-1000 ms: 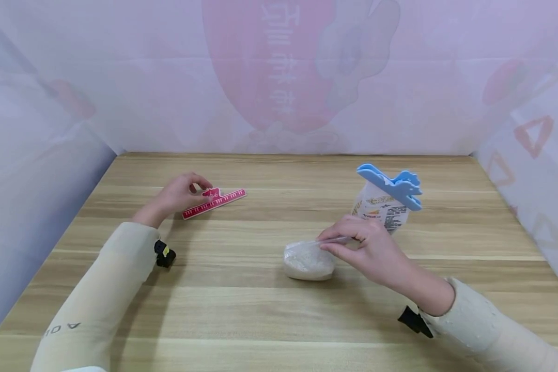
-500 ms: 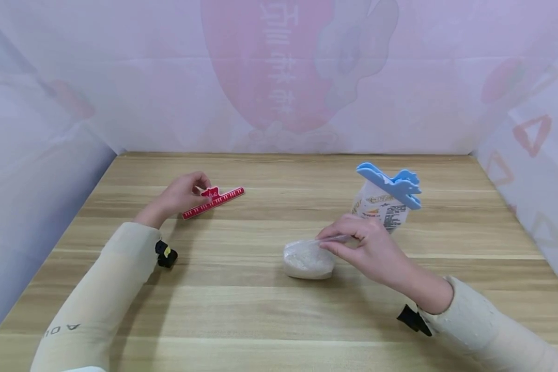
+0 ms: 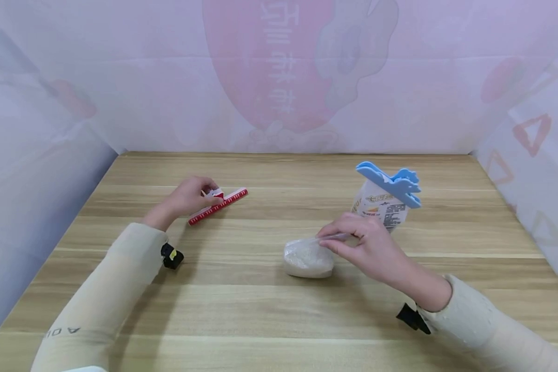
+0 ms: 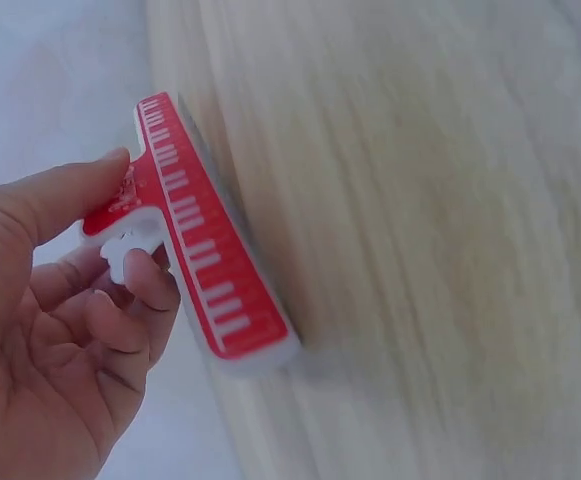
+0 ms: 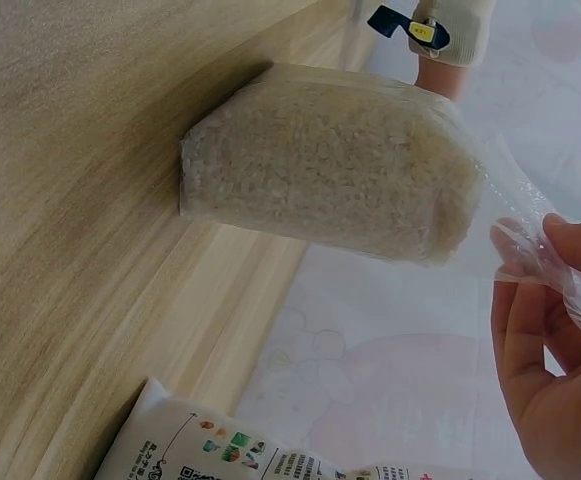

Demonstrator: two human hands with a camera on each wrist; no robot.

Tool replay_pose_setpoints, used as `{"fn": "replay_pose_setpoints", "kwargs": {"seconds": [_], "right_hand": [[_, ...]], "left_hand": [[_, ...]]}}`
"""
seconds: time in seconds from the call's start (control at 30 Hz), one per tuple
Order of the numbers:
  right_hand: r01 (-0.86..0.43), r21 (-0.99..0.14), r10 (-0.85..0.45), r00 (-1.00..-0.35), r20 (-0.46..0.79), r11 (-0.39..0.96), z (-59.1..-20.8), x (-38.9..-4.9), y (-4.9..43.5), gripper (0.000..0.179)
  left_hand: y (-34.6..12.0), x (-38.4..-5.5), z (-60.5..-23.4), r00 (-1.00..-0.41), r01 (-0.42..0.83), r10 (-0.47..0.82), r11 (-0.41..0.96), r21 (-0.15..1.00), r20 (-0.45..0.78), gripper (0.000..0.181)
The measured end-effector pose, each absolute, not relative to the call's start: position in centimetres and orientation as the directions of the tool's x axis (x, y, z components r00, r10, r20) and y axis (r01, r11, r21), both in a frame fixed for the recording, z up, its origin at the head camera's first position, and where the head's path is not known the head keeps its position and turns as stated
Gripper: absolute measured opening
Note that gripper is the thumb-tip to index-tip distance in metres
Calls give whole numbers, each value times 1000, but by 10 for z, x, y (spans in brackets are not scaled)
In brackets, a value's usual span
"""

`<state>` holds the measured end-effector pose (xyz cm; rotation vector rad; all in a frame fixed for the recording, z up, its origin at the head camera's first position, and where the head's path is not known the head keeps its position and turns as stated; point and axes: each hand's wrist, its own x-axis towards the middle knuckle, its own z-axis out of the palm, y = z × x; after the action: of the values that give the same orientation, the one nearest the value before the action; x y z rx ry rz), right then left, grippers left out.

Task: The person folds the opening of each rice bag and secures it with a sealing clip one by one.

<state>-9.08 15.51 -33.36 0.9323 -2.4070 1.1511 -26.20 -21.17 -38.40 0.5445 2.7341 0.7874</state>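
My left hand (image 3: 190,196) pinches a red-and-white bag clip (image 3: 236,196) by its handles, at the left of the table. In the left wrist view, the clip (image 4: 195,225) shows a piano-key pattern along its bar; the thumb presses one handle and curled fingers lie behind the other. My right hand (image 3: 374,250) pinches the gathered top of a clear plastic bag of rice (image 3: 308,260), which stands on the table right of the middle. The right wrist view shows the rice grains in the bag (image 5: 320,165) and the twisted film between thumb and fingers.
Behind my right hand stands a white printed packet (image 3: 380,204), its top closed by a blue bag clip (image 3: 392,185). The wooden table (image 3: 242,315) ends at pale printed cloth walls (image 3: 158,93) on the back and both sides.
My left hand has shifted slightly right and nearer, and the red clip has turned so that its bar shows more edge-on. The right hand keeps its hold on the rice bag.
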Motion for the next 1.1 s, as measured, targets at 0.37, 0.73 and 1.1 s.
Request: {"fn": "replay_pose_setpoints", "kwargs": {"seconds": [0.37,0.73,1.1], "right_hand": [[-661,-584,-417,-751,512,472,-334,-92,154,20],[-663,-590,-416,-749,516,461,-334,-92,153,20],[-654,-607,-415,-756,506,452,-333,-90,154,21]], "left_hand": [[-208,-240,-366,-889,274,443,717,641,-115,28],[-204,-210,-348,-880,288,470,645,708,-70,27],[-193,-180,-338,-864,324,504,583,745,-19,24]]}}
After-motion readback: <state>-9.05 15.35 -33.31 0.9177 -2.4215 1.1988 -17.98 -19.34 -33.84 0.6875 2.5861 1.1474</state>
